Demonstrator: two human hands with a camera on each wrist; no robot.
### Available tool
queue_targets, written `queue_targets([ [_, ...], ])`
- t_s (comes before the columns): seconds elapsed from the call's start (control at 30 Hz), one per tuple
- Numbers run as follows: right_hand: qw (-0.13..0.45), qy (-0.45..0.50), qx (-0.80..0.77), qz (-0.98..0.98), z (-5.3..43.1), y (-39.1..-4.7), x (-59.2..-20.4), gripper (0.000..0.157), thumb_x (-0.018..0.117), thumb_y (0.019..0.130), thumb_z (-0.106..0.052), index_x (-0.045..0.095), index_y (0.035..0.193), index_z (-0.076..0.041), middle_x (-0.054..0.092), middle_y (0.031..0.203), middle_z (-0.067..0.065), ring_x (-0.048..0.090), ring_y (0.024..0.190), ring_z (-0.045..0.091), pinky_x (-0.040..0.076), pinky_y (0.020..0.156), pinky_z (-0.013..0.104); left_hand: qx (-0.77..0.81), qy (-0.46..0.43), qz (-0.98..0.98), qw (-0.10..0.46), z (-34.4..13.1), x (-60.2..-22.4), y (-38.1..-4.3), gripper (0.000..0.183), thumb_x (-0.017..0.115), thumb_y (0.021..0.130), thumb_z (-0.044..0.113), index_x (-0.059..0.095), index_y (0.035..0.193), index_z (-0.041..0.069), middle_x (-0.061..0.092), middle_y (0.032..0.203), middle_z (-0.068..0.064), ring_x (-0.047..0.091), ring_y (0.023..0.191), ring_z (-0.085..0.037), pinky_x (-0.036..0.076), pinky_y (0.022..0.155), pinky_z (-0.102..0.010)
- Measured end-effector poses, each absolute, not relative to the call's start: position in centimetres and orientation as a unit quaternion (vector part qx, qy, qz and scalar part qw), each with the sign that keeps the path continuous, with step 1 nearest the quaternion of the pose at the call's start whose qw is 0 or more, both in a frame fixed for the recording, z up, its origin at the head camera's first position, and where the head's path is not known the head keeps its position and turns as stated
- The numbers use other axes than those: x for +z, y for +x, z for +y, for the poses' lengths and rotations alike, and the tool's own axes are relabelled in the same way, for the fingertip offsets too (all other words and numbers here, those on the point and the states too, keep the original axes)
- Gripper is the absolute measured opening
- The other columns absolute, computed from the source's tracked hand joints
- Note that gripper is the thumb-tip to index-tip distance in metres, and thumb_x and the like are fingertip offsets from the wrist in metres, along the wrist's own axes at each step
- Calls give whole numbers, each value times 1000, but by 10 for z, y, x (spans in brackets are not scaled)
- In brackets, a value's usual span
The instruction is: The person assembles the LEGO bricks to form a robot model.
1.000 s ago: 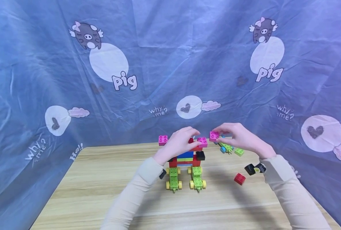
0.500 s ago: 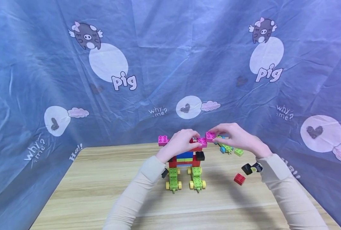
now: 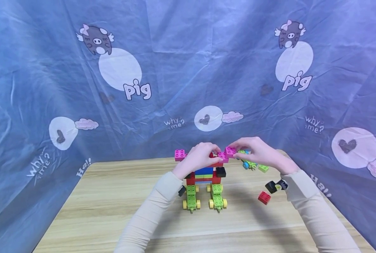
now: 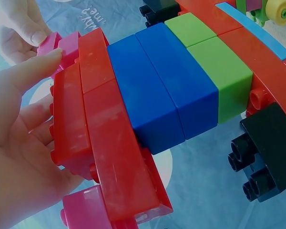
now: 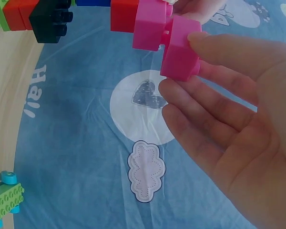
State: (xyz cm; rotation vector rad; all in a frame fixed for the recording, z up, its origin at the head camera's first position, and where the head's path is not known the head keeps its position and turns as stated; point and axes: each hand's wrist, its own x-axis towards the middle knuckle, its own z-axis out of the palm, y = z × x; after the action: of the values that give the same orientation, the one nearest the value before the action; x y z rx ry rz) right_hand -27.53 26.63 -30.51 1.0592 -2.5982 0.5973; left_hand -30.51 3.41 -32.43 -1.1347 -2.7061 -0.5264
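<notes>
A toy figure of building bricks (image 3: pixel 204 171) stands on the table, with a blue middle (image 4: pixel 164 86) and red bricks (image 4: pixel 119 148) across its top. My left hand (image 3: pixel 198 159) grips that top, its thumb at the pink brick (image 3: pixel 222 157) on the right end and its other fingers behind the red bricks. Between thumb and fingers my right hand (image 3: pixel 257 151) pinches a second pink brick (image 5: pixel 182 50). This brick sits a little higher, tilted, its underside right at the studs of the attached pink one (image 5: pixel 150 26). Another pink brick (image 3: pixel 179 154) forms the figure's left end.
A red brick (image 3: pixel 264 198) lies at the right of the wooden table (image 3: pixel 112 211). Behind my right hand are a green wheeled piece (image 3: pixel 249 162) with blue wheels and a small green brick (image 3: pixel 263 168). A printed blue curtain (image 3: pixel 162 70) hangs around the table.
My right hand has moved left with its pink brick, from beside the attached pink brick to right over its edge. My left hand keeps its grip on the figure's top with little movement.
</notes>
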Motion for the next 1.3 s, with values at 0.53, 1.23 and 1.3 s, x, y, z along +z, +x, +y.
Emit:
queue_targets([
  [0.53,114,371,213,-897,265,-277,-305,35,72,82,-22,65,114,-11,71,101,-2,68,90,11,58,79,36,-185,-378,-904,74,36,-325,-304,32,68,84,39,68,109,20,71,102,5,64,91,-9,53,75,-18],
  [1.23,140,386,214,-886,261,-280,-308,29,70,84,-18,66,111,-10,71,100,-1,67,86,7,57,75,25,-192,-369,-906,78,35,-325,-305,32,68,83,41,70,106,19,72,99,6,66,89,-7,54,74,-18],
  [1.3,138,385,213,-887,261,-281,-308,29,70,84,-19,66,111,-10,71,100,-2,67,87,7,58,76,26,-193,-368,-906,75,35,-325,-305,32,68,83,41,70,106,18,72,99,6,66,90,-7,54,74,-19],
])
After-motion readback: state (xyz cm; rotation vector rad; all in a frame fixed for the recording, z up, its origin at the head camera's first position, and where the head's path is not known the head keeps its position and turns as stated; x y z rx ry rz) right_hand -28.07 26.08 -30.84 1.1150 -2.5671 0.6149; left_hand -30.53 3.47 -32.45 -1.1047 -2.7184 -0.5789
